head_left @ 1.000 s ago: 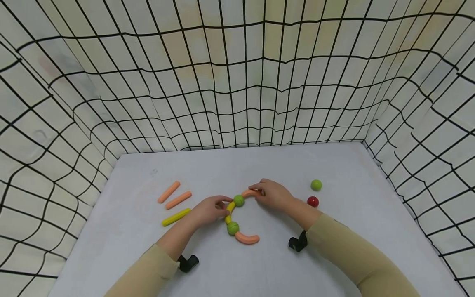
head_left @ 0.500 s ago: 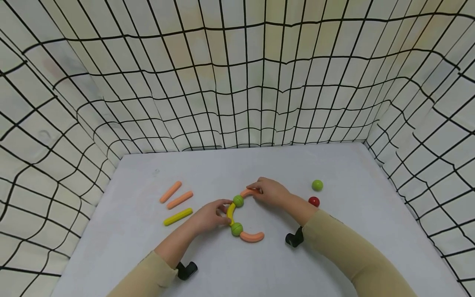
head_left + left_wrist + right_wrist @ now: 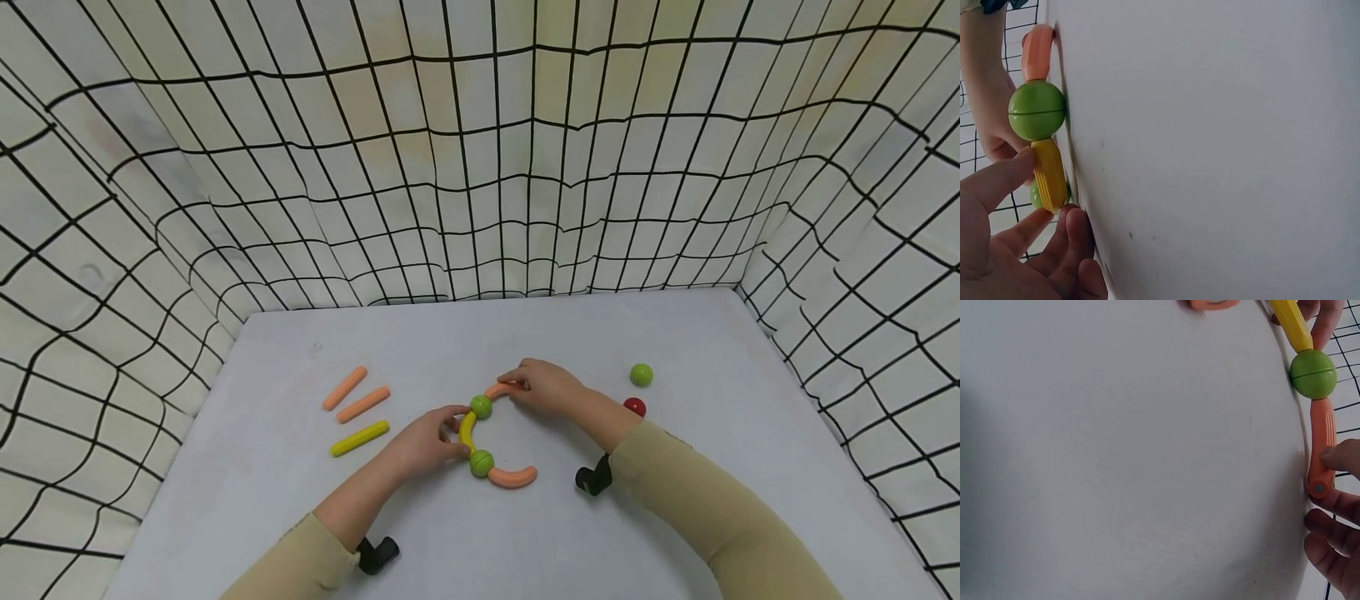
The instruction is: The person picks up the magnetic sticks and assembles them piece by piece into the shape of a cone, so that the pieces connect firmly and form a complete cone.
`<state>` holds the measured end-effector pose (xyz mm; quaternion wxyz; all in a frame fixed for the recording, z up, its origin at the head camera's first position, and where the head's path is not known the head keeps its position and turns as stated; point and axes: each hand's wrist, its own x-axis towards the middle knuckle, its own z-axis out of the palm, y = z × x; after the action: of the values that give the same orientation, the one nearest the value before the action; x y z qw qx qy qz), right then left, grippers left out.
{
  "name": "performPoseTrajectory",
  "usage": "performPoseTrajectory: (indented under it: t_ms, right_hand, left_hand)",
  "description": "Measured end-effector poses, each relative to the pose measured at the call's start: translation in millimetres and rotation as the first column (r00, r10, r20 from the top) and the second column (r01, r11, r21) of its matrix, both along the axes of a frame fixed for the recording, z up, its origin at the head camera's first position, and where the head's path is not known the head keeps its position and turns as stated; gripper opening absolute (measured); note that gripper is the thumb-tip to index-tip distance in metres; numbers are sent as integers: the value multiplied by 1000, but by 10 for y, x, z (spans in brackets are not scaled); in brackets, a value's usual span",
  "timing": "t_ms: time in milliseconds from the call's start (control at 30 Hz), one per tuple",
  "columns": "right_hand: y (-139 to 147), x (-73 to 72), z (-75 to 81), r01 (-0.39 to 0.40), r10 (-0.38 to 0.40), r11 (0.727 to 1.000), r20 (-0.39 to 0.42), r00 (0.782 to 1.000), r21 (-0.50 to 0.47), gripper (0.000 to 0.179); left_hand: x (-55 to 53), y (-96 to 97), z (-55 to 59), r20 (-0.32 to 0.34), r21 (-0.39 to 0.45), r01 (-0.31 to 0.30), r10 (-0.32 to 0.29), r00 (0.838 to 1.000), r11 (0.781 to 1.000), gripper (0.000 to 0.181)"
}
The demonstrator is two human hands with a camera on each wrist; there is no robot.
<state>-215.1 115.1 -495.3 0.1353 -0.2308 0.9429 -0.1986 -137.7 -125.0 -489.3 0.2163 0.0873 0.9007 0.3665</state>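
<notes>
Curved sticks and green balls are joined into a C-shaped chain on the table. My left hand point(image 3: 429, 439) holds the yellow curved stick point(image 3: 1050, 175) from its outer side, thumb near one end and a fingertip near the other. A green ball sits at each end of it, the upper one point(image 3: 482, 407) and the lower one point(image 3: 1037, 111). With thumb and finger, my right hand point(image 3: 546, 387) pinches the upper orange curved stick point(image 3: 1322, 434), whose bare end shows a small grey disc. Another orange curved stick point(image 3: 513, 477) extends from the lower ball, its far end free.
Left of the chain lie two straight orange sticks point(image 3: 345, 388) and a straight yellow stick point(image 3: 360, 438). A loose green ball point(image 3: 641, 375) and a red ball point(image 3: 634, 407) are by the right forearm. Black netting point(image 3: 480, 175) over white walls surrounds the table point(image 3: 480, 333).
The lower part of the chain has swung slightly right, carrying the lower green ball and orange curved stick. My left thumb has slid down toward that ball. The right hand has barely moved.
</notes>
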Motion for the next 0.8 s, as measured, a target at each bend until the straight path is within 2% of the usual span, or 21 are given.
performPoseTrajectory:
  t_ms: [200, 600, 800]
  right_hand:
    - [-2, -33, 7, -21, 21, 1000, -3, 1000, 17, 32]
    - [-9, -75, 18, -8, 8, 1000, 16, 1000, 13, 30]
    - [26, -44, 0, -5, 4, 1000, -8, 1000, -22, 30]
  left_hand:
    - [49, 56, 14, -20, -21, -8, 7, 1000, 1000, 62]
    - [84, 118, -6, -64, -58, -8, 4, 998, 998, 63]
    - [92, 119, 20, -55, -70, -21, 17, 998, 997, 61]
